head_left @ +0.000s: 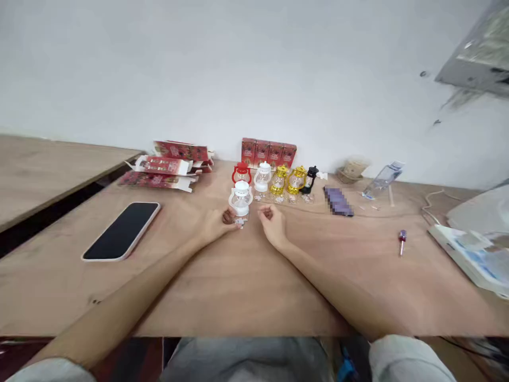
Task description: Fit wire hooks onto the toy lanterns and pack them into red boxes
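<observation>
A small white lantern (240, 200) stands upright between my hands, with a small clear packet of white pieces (239, 220) before its base. My left hand (218, 225) is closed at the packet's edge, thumb and fingers pinched on it. To the right of the lantern, my right hand (273, 223) has its fingers curled in towards the thumb; nothing shows in them. Behind stands a row of lanterns: a red one (241, 172), another white one (262, 177), two gold ones, the left gold lantern (279, 180) among them, and a black one (309, 180). Similar clear packets (279, 198) lie in front of the row.
Several red boxes (268, 153) stand against the wall. Flattened red cartons (163, 165) are piled at left, near a phone (122, 231). To the right are a purple, partly blurred object (338, 201), a clear bottle (384, 180), a small screwdriver (402, 242) and a white tray (473, 257).
</observation>
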Demonstrator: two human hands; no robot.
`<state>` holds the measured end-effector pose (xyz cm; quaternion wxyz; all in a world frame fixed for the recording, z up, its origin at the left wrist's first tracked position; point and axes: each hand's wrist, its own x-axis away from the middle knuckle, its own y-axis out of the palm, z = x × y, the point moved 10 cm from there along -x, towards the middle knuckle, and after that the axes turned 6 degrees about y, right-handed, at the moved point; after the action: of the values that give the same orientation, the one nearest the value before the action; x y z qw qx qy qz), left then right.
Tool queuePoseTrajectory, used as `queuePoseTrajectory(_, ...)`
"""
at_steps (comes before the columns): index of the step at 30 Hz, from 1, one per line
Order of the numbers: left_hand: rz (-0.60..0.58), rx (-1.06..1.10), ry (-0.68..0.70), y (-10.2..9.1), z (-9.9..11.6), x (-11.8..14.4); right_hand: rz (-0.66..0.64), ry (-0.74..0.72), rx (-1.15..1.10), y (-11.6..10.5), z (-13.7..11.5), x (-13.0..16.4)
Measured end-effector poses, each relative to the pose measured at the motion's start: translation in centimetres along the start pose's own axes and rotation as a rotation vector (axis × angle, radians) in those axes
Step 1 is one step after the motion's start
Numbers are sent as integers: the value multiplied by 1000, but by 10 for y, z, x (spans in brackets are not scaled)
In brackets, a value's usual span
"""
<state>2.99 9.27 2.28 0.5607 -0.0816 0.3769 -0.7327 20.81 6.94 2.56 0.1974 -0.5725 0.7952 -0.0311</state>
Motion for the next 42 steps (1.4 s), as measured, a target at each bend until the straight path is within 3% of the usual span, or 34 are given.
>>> queuePoseTrajectory(7, -63, -24, 66, 7, 3, 1, -183, -174, 209, 20, -16, 10)
queuePoseTrajectory(11, 24, -125, 139, 0, 14, 1, -219, -179, 275, 24, -15, 11)
queuePoseTrajectory(20, 131, -494, 455, 0, 42, 10, -160, -229, 273, 19, -21, 15)
queuePoseTrajectory(24, 177, -512, 542, -5, 55, 17, -41, -380, 248, 5, -40, 6)
queuePoseTrajectory(27, 120, -521, 594, 1, 64, 21, 108, -494, 262, -12, -65, -29)
queuePoseTrajectory(30, 50, -520, 622, 11, 71, 25, 229, -551, 397, -17, -94, -86)
queuePoseTrajectory(33, 13, -502, 663, 17, 79, 29, 150, -521, 666, 7, -109, -154)
queuePoseTrajectory(36, 6, -500, 702, 20, 84, 33, -76, -459, 971, 50, -98, -204)
queuePoseTrajectory(39, -6, -500, 715, 21, 84, 35, -200, -467, 1033, 85, -88, -229)
queuePoseTrajectory(42, -19, -508, 715, 22, 83, 35, -226, -440, 1036, 108, -79, -245)
